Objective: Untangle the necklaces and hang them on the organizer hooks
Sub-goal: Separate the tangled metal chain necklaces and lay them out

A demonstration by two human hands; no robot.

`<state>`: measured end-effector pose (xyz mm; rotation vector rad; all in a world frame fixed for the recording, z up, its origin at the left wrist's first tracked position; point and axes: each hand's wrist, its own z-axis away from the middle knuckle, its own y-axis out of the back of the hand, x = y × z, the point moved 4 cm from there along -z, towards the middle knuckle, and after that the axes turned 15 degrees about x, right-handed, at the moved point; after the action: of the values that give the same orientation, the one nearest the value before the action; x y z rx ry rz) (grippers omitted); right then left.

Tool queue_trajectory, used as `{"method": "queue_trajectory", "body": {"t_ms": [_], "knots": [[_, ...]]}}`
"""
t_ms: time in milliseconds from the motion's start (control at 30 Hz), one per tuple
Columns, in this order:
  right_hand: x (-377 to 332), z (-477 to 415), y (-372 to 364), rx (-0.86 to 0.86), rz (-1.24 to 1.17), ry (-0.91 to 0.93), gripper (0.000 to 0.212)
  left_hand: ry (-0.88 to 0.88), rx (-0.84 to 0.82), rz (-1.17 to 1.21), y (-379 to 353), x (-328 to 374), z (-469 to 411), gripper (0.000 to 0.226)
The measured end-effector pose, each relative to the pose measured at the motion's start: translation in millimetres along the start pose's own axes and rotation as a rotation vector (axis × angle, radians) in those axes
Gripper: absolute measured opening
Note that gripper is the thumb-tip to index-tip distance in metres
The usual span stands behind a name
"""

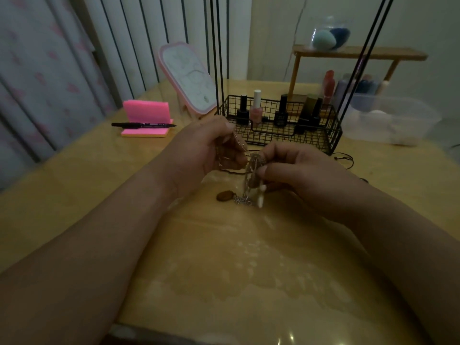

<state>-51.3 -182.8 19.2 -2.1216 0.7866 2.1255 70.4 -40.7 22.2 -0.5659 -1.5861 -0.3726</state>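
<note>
Both hands are hovering over the middle of the wooden table (224,257), working at a tangle of necklaces (251,168) strung between them. The left hand (204,153) is pinching silver chain between thumb and curled fingers, with more chain draping across its palm. The right hand (296,170), just at three o'clock of it, is clamping thumb and forefinger on the knotted bundle. Chain is trailing down to the tabletop, where a brown oval pendant (224,196) is lying at six o'clock of the left hand. A white pendant (261,199) is dangling just beside it (whether it is touching the wood is hard to tell). At twelve o'clock of the hands the black wire organizer (273,138) is standing, its tall rods rising out of frame and nail polish bottles (256,108) sitting in its basket. At ten o'clock a black marker (143,125) is lying on pink sticky notes (145,112), and a pink-framed mirror (189,80) is leaning at eleven.
</note>
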Motion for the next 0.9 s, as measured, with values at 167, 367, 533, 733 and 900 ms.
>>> {"method": "queue_trajectory", "body": {"t_ms": [167, 367, 533, 733, 900], "knots": [[0, -3, 6, 0.025, -0.124, -0.031, 0.006, 0.11, -0.087, -0.005, -7, -5, 6, 0.009], [4, -6, 11, 0.009, -0.113, -0.003, 0.02, 0.055, -0.156, -0.187, -10, -8, 8, 0.026], [3, -8, 15, 0.049, -0.06, 0.012, 0.021, -0.063, -0.154, -0.335, -11, -7, 10, 0.007], [3, -10, 21, 0.156, 0.06, 0.036, 0.022, -0.117, -0.14, -0.385, -9, -4, 9, 0.009], [2, -10, 23, 0.157, 0.022, 0.012, 0.034, -0.087, -0.154, -0.37, -8, -8, 8, 0.014]]}}
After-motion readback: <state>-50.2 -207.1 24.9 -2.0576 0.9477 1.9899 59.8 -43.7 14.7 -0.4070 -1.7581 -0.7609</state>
